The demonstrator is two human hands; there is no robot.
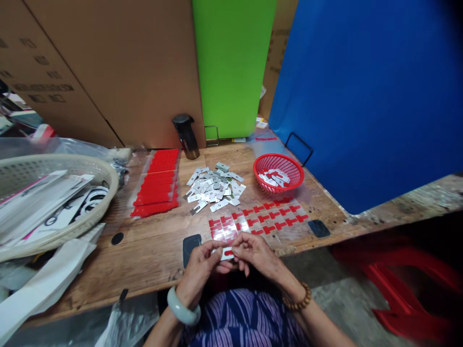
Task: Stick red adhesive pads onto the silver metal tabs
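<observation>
Between my two hands, over the table's front edge, is a small metal plate [226, 253] with a red sticker on it. My left hand [202, 262] pinches its left end, and my right hand [255, 253] has thumb and fingers closed at its right end, by the red part. Just beyond lies a clear sheet of red T-shaped stickers [258, 219]. Behind that sheet is a loose pile of silver metal plates [215, 185]. A red plastic basket [278, 161] to the right holds several plates, some showing red.
Stacked red sticker sheets [157, 180] lie left of the pile, with a dark bottle [186, 137] behind. A large cream basket [108, 193] of flat packages stands at the left. Green [233, 67] and blue panels [365, 96] rise at the back and right. A red stool [394, 289] is on the floor.
</observation>
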